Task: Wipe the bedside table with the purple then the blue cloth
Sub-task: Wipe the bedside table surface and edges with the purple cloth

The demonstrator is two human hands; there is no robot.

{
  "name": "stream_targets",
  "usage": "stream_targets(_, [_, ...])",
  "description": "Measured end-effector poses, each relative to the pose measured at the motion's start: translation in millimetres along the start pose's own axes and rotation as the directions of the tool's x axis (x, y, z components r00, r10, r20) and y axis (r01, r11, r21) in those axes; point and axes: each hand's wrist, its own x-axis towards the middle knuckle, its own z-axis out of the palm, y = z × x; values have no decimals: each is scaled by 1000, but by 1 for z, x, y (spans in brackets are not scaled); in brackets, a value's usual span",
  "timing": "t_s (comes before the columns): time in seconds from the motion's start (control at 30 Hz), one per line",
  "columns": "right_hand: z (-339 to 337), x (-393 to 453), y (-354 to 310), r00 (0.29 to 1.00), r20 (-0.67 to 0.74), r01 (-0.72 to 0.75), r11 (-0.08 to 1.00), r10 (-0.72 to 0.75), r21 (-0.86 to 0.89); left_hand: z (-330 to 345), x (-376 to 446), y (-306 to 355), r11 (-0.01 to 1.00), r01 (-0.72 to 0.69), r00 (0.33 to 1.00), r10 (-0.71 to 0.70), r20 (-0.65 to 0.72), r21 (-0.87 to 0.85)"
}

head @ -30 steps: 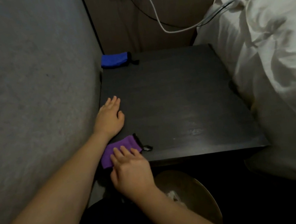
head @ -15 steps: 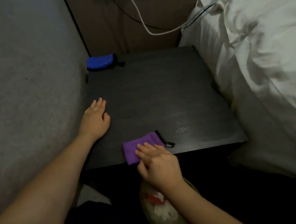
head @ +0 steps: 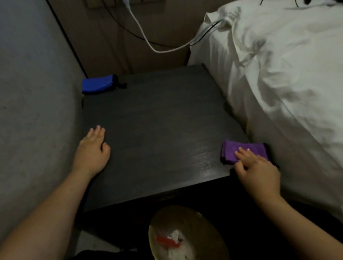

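The dark bedside table (head: 157, 132) stands between a grey wall and a bed. A folded purple cloth (head: 231, 151) lies at the table's near right corner, and my right hand (head: 256, 173) presses on it with straight fingers. My left hand (head: 92, 151) rests flat on the table's left side by the wall. A folded blue cloth (head: 99, 85) lies at the far left corner, untouched.
A bed with white bedding (head: 298, 93) borders the table on the right. A grey wall (head: 16, 97) borders it on the left. White and black cables (head: 148, 42) hang from a wall socket behind. A round bin (head: 187, 243) with rubbish stands below the front edge.
My right hand has slid the purple cloth along the front edge from the near left to the near right corner. My left hand has stayed flat by the wall.
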Motion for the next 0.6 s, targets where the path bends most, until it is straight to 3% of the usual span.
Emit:
stream_targets(0.23, [12, 20, -50, 994, 79, -69, 996, 73, -50, -2, 1, -1, 999, 22, 1000, -22, 3, -37])
stream_targets(0.4, [36, -11, -130, 974, 155, 155, 985, -166, 80, -8, 3, -2, 991, 54, 996, -45, 73, -120])
stream_targets(0.6, [51, -61, -199, 861, 160, 445, 867, -483, 224, -6, 3, -2, 993, 39, 998, -32, 61, -111])
